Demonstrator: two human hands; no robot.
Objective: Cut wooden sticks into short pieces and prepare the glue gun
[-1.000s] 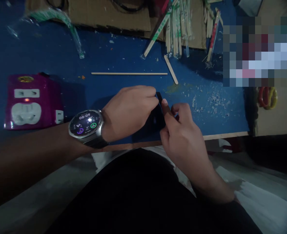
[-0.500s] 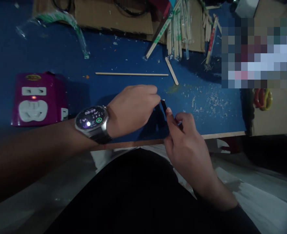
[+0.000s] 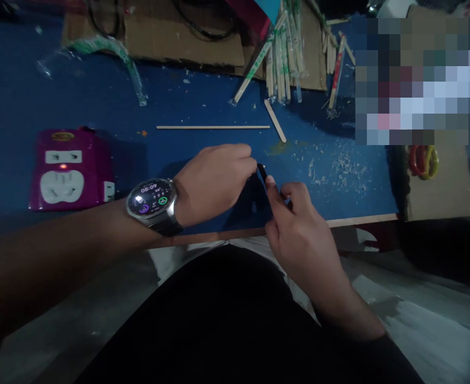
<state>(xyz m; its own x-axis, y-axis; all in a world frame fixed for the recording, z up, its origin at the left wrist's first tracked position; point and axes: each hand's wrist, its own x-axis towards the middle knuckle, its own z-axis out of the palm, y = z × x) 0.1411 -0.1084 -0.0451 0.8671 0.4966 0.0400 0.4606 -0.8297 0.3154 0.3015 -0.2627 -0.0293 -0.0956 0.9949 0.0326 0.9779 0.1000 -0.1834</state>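
Observation:
My left hand (image 3: 215,178), wearing a smartwatch (image 3: 151,200), is closed with its knuckles up over the near part of the blue table. Whatever its fingertips pinch is hidden beneath the hand. My right hand (image 3: 307,229) is wrapped round a cutter knife (image 3: 262,172), the index finger stretched along it. The knife's narrow black blade points up and left and meets the left fingertips; the rest of the knife is mostly covered. Beyond the hands lie a long thin wooden stick (image 3: 213,127) and a short flat craft stick (image 3: 275,121).
A purple power socket (image 3: 63,170) stands at left. Wrapped chopsticks (image 3: 283,69) lie on cardboard (image 3: 183,40) at the back. Pale shavings (image 3: 347,165) are scattered right of the hands. Red and yellow rings (image 3: 422,161) rest on cardboard at far right. A blurred patch hides the upper right.
The view has shifted slightly, so the table things sit a little lower. Both hands keep nearly the same pose, the blade still against the left fingertips.

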